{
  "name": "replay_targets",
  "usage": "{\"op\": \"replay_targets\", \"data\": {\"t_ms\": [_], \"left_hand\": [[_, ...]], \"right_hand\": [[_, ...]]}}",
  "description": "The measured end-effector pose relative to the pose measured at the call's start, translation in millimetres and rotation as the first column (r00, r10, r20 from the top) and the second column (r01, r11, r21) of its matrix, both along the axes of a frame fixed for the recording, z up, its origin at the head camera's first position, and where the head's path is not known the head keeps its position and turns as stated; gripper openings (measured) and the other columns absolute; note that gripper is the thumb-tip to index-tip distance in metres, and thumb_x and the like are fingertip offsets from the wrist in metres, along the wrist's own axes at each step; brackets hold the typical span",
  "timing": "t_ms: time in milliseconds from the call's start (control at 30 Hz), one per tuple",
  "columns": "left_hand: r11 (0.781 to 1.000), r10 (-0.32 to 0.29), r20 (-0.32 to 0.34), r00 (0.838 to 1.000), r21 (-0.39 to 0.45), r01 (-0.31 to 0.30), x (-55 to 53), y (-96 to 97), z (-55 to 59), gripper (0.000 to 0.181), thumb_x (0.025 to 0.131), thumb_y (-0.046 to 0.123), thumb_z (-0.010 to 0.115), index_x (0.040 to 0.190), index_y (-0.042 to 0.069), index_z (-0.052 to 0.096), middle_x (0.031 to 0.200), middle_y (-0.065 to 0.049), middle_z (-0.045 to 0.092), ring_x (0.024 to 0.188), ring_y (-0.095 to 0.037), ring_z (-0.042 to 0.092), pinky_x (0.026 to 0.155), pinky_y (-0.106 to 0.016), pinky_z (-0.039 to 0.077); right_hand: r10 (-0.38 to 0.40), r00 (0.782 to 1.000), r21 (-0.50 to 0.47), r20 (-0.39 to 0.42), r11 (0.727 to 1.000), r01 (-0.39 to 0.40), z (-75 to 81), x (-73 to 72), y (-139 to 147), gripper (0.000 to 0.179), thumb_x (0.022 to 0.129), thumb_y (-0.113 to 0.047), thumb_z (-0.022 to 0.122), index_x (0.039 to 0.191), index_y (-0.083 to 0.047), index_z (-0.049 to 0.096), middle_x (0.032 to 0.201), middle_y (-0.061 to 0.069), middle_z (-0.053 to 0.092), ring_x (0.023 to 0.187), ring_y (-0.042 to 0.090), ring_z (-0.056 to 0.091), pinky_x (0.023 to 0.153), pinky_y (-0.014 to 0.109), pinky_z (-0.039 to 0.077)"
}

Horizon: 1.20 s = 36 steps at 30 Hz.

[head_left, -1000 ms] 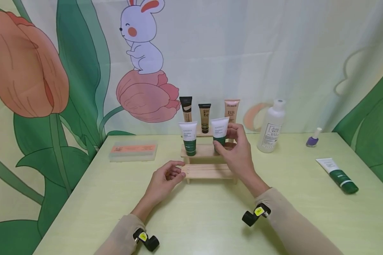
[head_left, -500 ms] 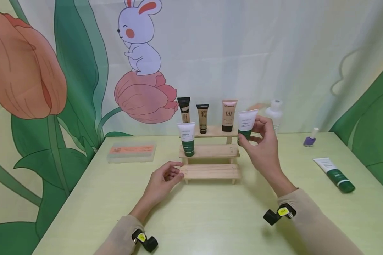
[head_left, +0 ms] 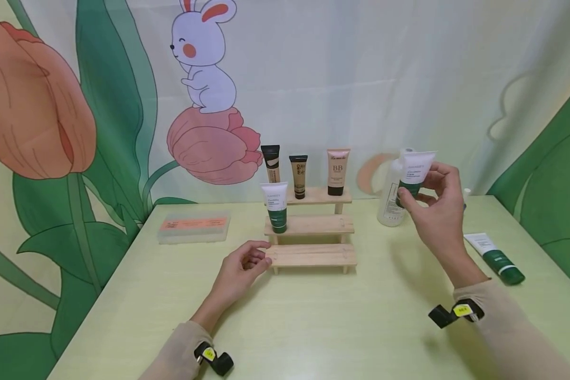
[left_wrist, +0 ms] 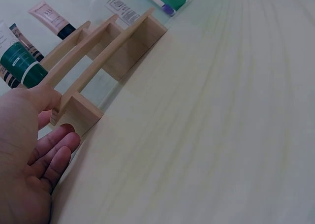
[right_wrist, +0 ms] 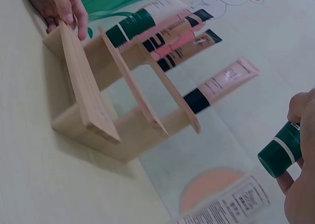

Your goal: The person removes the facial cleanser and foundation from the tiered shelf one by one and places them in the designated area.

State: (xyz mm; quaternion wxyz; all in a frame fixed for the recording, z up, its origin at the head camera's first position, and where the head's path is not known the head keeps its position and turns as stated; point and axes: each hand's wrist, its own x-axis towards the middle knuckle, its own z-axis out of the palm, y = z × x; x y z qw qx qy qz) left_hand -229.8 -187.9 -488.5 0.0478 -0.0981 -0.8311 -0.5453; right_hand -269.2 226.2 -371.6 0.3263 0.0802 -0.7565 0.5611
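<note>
My right hand [head_left: 437,211] pinches a white-and-green squeeze tube [head_left: 415,171] in the air, cap down, in front of the white bottle [head_left: 390,203]. In the right wrist view the tube's green cap [right_wrist: 275,157] pokes out below the fingers. My left hand [head_left: 239,269] grips the left end of the lowest step of a three-tier wooden stand [head_left: 313,256], with thumb and forefinger at its edge in the left wrist view. A matching white-and-green tube [head_left: 276,208] stands on the middle tier's left end. Two black-and-tan tubes [head_left: 299,177] and a pink BB cream tube [head_left: 337,171] stand on the top tier.
A flat, pale plastic case [head_left: 195,227] with an orange label lies left of the stand. At the right, another white-and-green tube [head_left: 496,258] lies on the table [head_left: 313,327]. My right hand mostly hides the nail polish bottle [head_left: 466,194]. A printed curtain [head_left: 313,79] hangs behind.
My right hand has lifted the squeeze tube off the middle tier's right side and carried it right, to in front of the white bottle. My left hand keeps its grip on the stand.
</note>
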Motion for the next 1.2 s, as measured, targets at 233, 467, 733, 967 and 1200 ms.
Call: {"op": "replay_targets", "data": {"t_ms": [233, 467, 733, 967, 1200], "left_hand": [[1.0, 0.01, 0.014, 1.0, -0.006, -0.01, 1.0, 0.0, -0.2, 0.032, 0.105, 0.024, 0.082, 0.136, 0.023, 0.077, 0.111, -0.006, 0.075, 0.102, -0.021, 0.069, 0.087, -0.023, 0.055], [1.0, 0.014, 0.018, 1.0, -0.007, -0.014, 1.2, -0.4, -1.1, 0.033, 0.104, 0.025, 0.083, 0.137, 0.024, 0.077, 0.112, -0.005, 0.075, 0.103, -0.021, 0.069, 0.088, -0.024, 0.055], [1.0, 0.009, 0.015, 1.0, -0.008, -0.008, 1.5, -0.4, 0.8, 0.033, 0.104, 0.024, 0.083, 0.137, 0.023, 0.076, 0.112, -0.005, 0.075, 0.102, -0.021, 0.069, 0.088, -0.024, 0.055], [1.0, 0.011, 0.009, 1.0, -0.008, -0.011, 0.9, -0.6, 1.1, 0.032, 0.104, 0.022, 0.083, 0.135, 0.023, 0.077, 0.11, -0.004, 0.076, 0.098, -0.021, 0.068, 0.084, -0.023, 0.055], [1.0, 0.001, 0.011, 1.0, 0.001, -0.001, -0.2, 0.3, 1.2, 0.033, 0.104, 0.023, 0.083, 0.136, 0.023, 0.077, 0.111, -0.006, 0.076, 0.099, -0.022, 0.068, 0.085, -0.024, 0.055]], "right_hand": [[-0.114, 0.992, 0.037, 0.048, 0.993, 0.113, 4.7, 4.1, 30, 0.068, 0.099, -0.005, 0.082, 0.157, -0.019, 0.049, 0.125, -0.017, 0.054, 0.117, 0.009, 0.058, 0.095, 0.023, 0.051], [-0.163, 0.985, 0.051, 0.051, 0.986, 0.16, -0.8, 11.4, 54, 0.07, 0.098, -0.006, 0.082, 0.159, -0.018, 0.049, 0.125, -0.019, 0.053, 0.115, 0.009, 0.058, 0.091, 0.022, 0.051], [-0.209, 0.97, 0.06, 0.121, 0.977, 0.203, -8.0, 21.9, 69, 0.07, 0.098, -0.004, 0.081, 0.159, -0.014, 0.047, 0.123, -0.018, 0.051, 0.11, 0.007, 0.058, 0.089, 0.015, 0.05], [-0.24, 0.954, 0.086, 0.181, 0.97, 0.227, -27.0, 27.8, 86, 0.072, 0.098, -0.008, 0.083, 0.159, -0.017, 0.047, 0.122, -0.019, 0.051, 0.109, 0.007, 0.055, 0.088, 0.012, 0.049], [-0.252, 0.944, 0.145, 0.21, 0.963, 0.225, -50.8, 35.5, 100, 0.068, 0.099, -0.015, 0.085, 0.157, -0.015, 0.05, 0.118, -0.017, 0.052, 0.106, 0.007, 0.052, 0.082, 0.008, 0.047]]}}
